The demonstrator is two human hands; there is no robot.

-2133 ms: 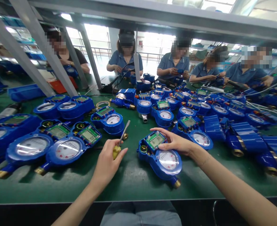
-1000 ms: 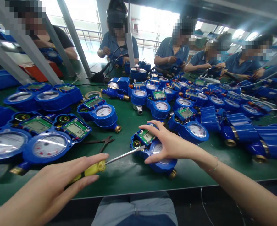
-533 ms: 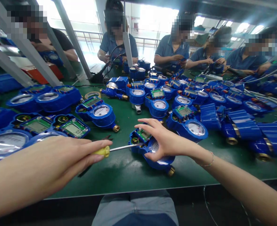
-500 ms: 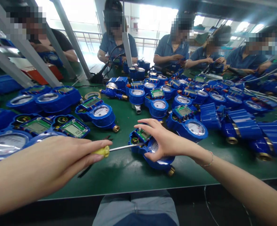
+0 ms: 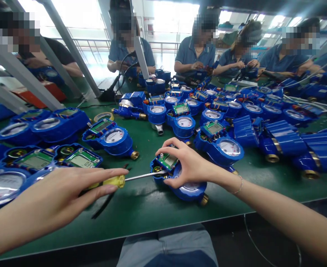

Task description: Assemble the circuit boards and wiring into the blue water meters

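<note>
A yellow-handled screwdriver (image 5: pixel 115 181) is gripped in my left hand (image 5: pixel 68 194), its metal shaft pointing right. The tip meets the edge of the green circuit board (image 5: pixel 169 161) in a blue water meter (image 5: pixel 189 191) on the bench. My right hand (image 5: pixel 189 163) is curved over this meter, thumb at the near side and fingers at the board's far side, holding it. Part of the round dial is hidden under that hand. A brass fitting (image 5: pixel 205 199) sticks out at the meter's lower right.
More open blue meters stand at left (image 5: pixel 113 139) and right (image 5: pixel 226 150); several lie on their sides (image 5: pixel 284 137). A tape roll (image 5: pixel 104 116) and black strips (image 5: pixel 104 205) lie on the green bench (image 5: pixel 152 218). Co-workers (image 5: pixel 195 59) sit opposite, behind grey posts (image 5: pixel 71 48).
The view has shifted slightly, so the bench appears tilted. My left hand has moved a little left in the picture; the screwdriver tip is still at the circuit board's edge.
</note>
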